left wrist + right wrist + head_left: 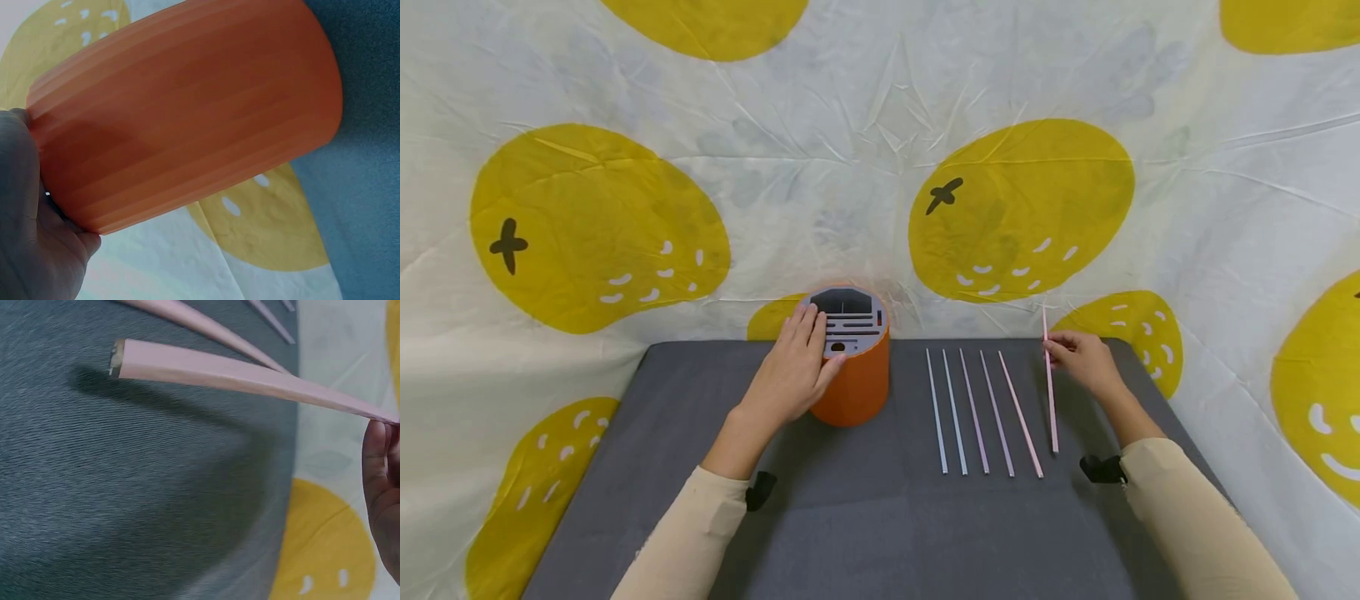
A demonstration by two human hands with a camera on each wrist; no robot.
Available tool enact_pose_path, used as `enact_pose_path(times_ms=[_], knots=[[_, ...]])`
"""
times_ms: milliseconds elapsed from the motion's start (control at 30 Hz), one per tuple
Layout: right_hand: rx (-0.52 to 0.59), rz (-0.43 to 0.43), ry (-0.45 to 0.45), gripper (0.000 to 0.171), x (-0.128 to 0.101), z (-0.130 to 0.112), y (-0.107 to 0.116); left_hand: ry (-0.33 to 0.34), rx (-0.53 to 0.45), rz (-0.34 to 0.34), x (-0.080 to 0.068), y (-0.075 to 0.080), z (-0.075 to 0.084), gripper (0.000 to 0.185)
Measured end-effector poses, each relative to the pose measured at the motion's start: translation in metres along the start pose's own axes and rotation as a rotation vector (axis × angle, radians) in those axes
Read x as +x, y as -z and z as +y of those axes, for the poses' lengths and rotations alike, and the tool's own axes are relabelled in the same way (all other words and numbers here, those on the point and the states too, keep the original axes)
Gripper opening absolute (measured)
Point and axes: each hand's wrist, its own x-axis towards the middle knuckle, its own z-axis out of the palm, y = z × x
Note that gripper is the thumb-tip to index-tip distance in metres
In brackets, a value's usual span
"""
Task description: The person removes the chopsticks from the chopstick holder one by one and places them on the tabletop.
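Head view shows the left hand [793,371] curled round the side and top rim of an orange holder [857,387], which stands upright near the back of the grey worktop [850,517]; the grip looks meant to steady it, fingers lying over its grey slotted lid [847,321]. The left wrist view confirms the palm pressed against the ribbed orange wall. Further right, five thin sticks [981,412] lie side by side, fanned slightly and kept apart (probably so each can be picked singly), running from pale blue to pink. At the far right the right hand [1082,360] pinches the far end of a sixth pink stick [1049,392]; the right wrist view shows its near end raised off the worktop. A lemon-printed cloth [880,125] hangs behind.
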Motion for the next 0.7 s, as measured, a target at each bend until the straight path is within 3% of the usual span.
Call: enact_pose_path(times_ms=[367,700], knots=[[-0.027,-0.070,-0.047,0.036,0.004,0.027,-0.021,0.005,0.002,0.003,0.000,0.000,-0.001,0.074],[-0.061,-0.089,-0.097,0.032,0.002,0.037,-0.034,0.009,-0.002,-0.002,0.000,0.000,0.000,0.074]])
